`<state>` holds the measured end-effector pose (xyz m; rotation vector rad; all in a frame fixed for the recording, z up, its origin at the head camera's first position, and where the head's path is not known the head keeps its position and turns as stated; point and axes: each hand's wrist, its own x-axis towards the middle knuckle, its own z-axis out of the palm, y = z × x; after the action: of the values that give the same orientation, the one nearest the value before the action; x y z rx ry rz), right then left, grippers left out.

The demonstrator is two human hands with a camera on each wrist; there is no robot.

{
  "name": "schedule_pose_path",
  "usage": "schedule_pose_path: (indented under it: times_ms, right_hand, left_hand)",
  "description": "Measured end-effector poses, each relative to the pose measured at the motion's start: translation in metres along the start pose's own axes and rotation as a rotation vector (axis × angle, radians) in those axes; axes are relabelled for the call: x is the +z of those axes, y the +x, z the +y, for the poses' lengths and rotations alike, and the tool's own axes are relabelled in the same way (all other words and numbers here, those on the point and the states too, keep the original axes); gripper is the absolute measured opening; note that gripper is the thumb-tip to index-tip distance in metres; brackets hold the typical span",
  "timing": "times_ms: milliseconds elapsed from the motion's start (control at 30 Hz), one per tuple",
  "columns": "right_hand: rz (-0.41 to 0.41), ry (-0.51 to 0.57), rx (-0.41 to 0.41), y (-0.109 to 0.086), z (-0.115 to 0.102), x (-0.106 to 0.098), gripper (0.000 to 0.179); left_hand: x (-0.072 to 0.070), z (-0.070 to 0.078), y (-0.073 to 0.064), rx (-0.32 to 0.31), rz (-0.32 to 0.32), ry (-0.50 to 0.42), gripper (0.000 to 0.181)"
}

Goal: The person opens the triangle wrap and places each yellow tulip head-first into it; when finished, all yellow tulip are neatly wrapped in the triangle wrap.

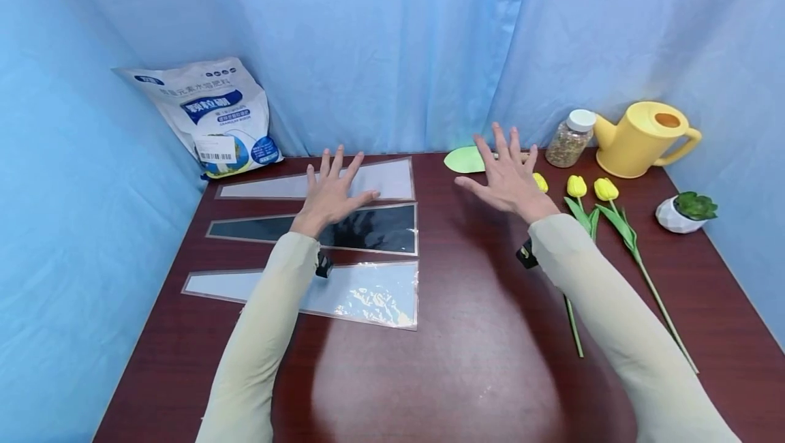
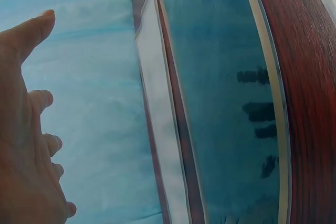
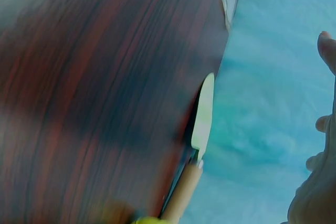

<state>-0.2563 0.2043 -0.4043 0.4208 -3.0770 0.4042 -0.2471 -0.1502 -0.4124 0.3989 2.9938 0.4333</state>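
Observation:
My left hand (image 1: 331,196), its fingers spread and straight, hovers over the white tapered laminated sheet (image 1: 392,178) and the dark one (image 1: 392,228). It holds nothing in the left wrist view. A pale blue laminated sheet (image 1: 362,293) lies nearer, partly behind my left forearm. Fingers fanned out, my right hand (image 1: 508,177) is raised in front of a small trowel with a light green blade (image 1: 464,159) and a wooden handle (image 3: 182,191). The hand partly hides the trowel in the head view. Yellow tulips (image 1: 606,189) with green stems lie beside the right forearm, which covers part of them.
A white fertilizer bag (image 1: 211,105) leans at the back left. At the back right stand a white-capped jar of granules (image 1: 569,143) and a yellow watering can (image 1: 634,146). A potted succulent (image 1: 683,215) sits near the table's right edge. Blue curtains enclose the table.

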Motion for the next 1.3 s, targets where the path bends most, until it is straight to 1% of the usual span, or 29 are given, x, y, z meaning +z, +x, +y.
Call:
schedule_pose_path:
  times_ms: [267,467,633,833,1000,1133,1300]
  right_hand:
    - [-0.039,0.029,-0.024,0.017,-0.021,0.015,0.095]
    - [-0.08,0.05,-0.025,0.027,-0.034,0.031,0.093]
    - [-0.107,0.048,-0.036,0.033,-0.04,0.043,0.09]
    - [-0.151,0.069,-0.067,0.038,-0.048,0.058,0.084]
    - [-0.193,0.077,-0.077,0.042,-0.053,0.071,0.079]
    - [-0.217,0.076,-0.072,0.046,-0.054,0.079,0.077]
    - [-0.235,0.084,-0.043,0.049,-0.055,0.083,0.075]
  left_hand:
    - [0.01,0.012,0.011,-0.007,-0.033,0.01,0.088]
    - [0.021,0.022,0.017,-0.018,-0.05,0.021,0.089]
    - [0.031,0.026,0.021,-0.003,-0.085,0.017,0.088]
    - [0.043,0.028,0.023,0.015,-0.138,0.029,0.089]
    - [0.05,0.031,0.022,0.014,-0.192,0.027,0.088]
    - [0.053,0.033,0.022,0.008,-0.224,0.021,0.088]
    - [0.056,0.035,0.021,0.009,-0.262,0.009,0.087]
